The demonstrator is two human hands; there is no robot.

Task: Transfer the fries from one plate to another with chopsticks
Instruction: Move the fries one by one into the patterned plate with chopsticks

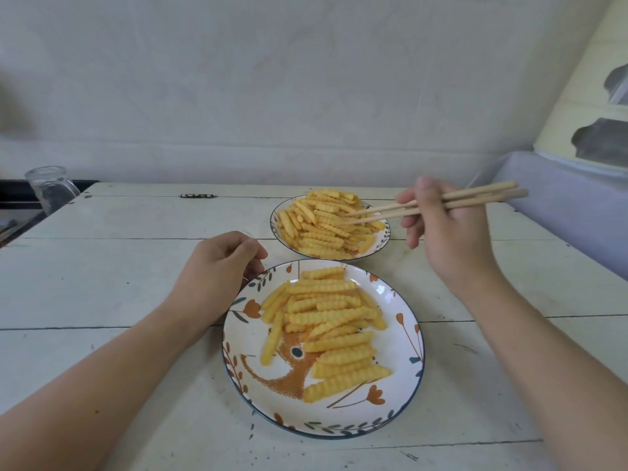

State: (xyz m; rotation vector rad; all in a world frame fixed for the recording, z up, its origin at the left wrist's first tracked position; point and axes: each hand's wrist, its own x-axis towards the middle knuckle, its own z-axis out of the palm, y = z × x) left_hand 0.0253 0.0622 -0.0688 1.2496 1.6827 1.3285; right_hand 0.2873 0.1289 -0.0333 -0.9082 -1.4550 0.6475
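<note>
Fries (326, 329): crinkle-cut, golden yellow, ridged sides, lying mostly crosswise in a loose heap on near plate (404, 338), white with blue rim, orange flowers and an orange animal figure. Second, denser heap (319, 229) on far plate (383, 237) at 12 o'clock from the near one, same leaf-pattern rim, plates just apart.

Head view: right hand (445, 229) at 2 o'clock, gripping pale wooden chopsticks (431, 205), tips slightly parted, down among the far heap; whether a fry is pinched, cannot tell. Left hand (221, 266) at 10 o'clock, fingers curled, resting at near plate's rim. White plank table (119, 273). Clear glass jar (51, 188) tilted at far left edge.
</note>
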